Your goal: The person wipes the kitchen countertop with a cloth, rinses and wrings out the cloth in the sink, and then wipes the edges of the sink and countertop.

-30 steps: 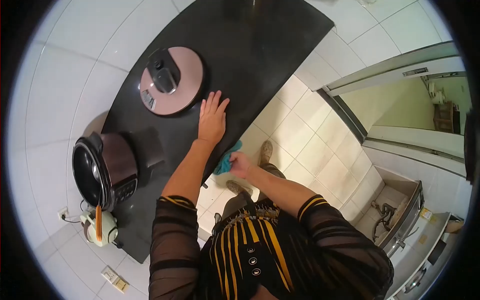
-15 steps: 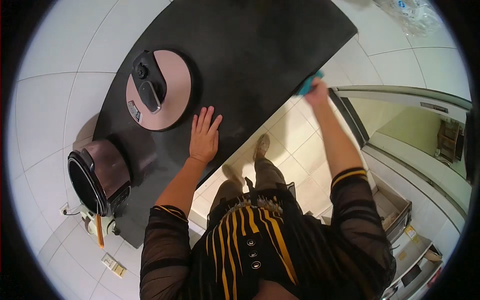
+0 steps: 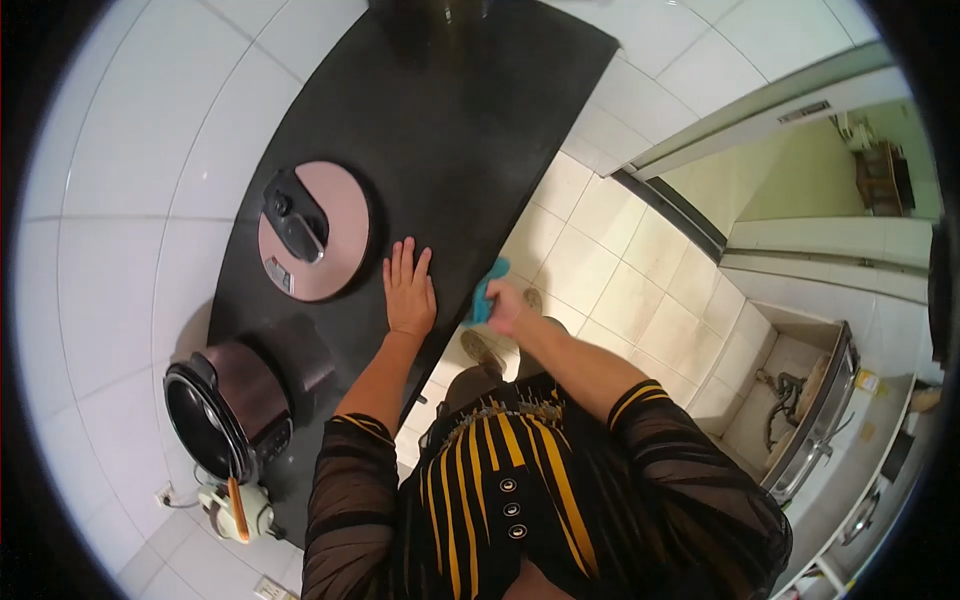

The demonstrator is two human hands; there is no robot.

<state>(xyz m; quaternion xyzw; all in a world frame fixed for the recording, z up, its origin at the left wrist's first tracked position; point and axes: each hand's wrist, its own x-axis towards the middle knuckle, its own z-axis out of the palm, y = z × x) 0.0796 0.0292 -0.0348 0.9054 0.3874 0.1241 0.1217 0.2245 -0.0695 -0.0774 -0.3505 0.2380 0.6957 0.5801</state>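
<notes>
My left hand (image 3: 408, 290) lies flat on the black countertop (image 3: 450, 170), fingers stretched out and holding nothing. Just beyond its fingertips rests the round pink pressure-cooker lid (image 3: 343, 225), with a black handle on top. At the counter's front edge, my right hand (image 3: 508, 307) is closed around a teal cloth (image 3: 487, 292), pressed against the edge. To the left of my left forearm stands the dark pinkish cooker body (image 3: 245, 395), its top uncovered. An orange-handled utensil (image 3: 238, 510) leans out over its rim.
A pale small appliance (image 3: 232, 512) stands behind the cooker, near a wall socket. Right of me are an open doorway (image 3: 690, 215) and a low cabinet holding a sink-like basin with pipes (image 3: 790, 400). Tiled floor (image 3: 620, 270) lies below the counter edge.
My right hand has moved with the teal cloth along the counter edge, from the far right back toward my body. My left hand remains flat on the counter. The camera view has turned.
</notes>
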